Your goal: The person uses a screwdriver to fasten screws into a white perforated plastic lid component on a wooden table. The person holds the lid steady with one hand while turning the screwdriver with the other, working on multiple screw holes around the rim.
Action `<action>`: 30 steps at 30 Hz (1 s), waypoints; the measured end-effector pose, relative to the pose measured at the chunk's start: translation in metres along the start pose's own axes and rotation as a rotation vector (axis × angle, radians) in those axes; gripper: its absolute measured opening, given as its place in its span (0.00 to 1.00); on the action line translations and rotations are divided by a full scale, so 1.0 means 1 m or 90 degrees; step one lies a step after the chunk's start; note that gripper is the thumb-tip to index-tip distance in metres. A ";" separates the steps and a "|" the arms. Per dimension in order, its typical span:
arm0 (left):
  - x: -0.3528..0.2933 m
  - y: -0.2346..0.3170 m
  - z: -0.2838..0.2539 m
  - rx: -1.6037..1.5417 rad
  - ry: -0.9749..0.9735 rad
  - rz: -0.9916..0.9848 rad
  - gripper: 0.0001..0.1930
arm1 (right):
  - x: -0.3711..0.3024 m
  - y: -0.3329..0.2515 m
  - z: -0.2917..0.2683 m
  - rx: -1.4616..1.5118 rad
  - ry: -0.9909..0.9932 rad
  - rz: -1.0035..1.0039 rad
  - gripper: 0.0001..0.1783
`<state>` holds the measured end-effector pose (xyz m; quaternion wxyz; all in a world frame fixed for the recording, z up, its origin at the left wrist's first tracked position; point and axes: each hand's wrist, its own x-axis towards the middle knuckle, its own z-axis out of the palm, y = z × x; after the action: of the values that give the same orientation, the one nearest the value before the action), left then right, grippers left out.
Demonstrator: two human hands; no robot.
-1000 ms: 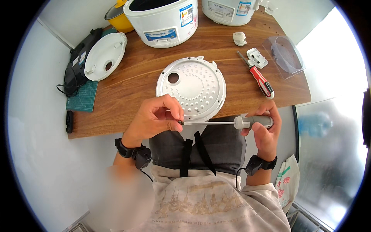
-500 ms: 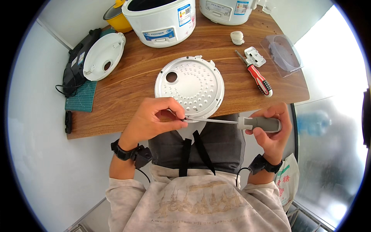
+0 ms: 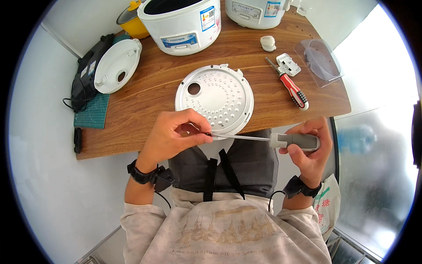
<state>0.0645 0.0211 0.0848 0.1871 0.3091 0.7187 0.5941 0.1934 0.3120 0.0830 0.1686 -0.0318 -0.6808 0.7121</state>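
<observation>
My right hand (image 3: pixel 310 140) is wrapped round the grey handle of a screwdriver (image 3: pixel 295 141), whose long shaft points left across my lap. At its tip, my left hand (image 3: pixel 178 135) pinches what looks like a small dark screw (image 3: pixel 208 134) between thumb and index finger; the fingers partly hide it. Just beyond, a round white inner lid (image 3: pixel 215 99) lies flat, overhanging the table's front edge slightly. It has rows of dimples, one round hole at its upper left, and dark spots around the rim.
On the wooden table (image 3: pixel 145 101) stand two white rice cookers (image 3: pixel 182 31) and a yellow pot (image 3: pixel 134 26). At left, a white cover (image 3: pixel 116 66) leans on a black device (image 3: pixel 83 83). A red screwdriver (image 3: pixel 293 90), white plastic parts (image 3: pixel 288 65) and a clear plastic piece (image 3: pixel 323 64) lie right.
Both hands keep almost the same place and grip. The table and the things on it have shifted very slightly in the picture.
</observation>
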 end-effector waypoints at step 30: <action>0.005 -0.004 0.007 0.166 0.103 0.169 0.10 | 0.005 -0.004 0.002 0.005 0.023 0.039 0.25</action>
<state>0.0642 0.0294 0.0797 0.0073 0.3736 0.7553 0.5383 0.1892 0.3115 0.0877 0.1594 -0.0645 -0.6735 0.7189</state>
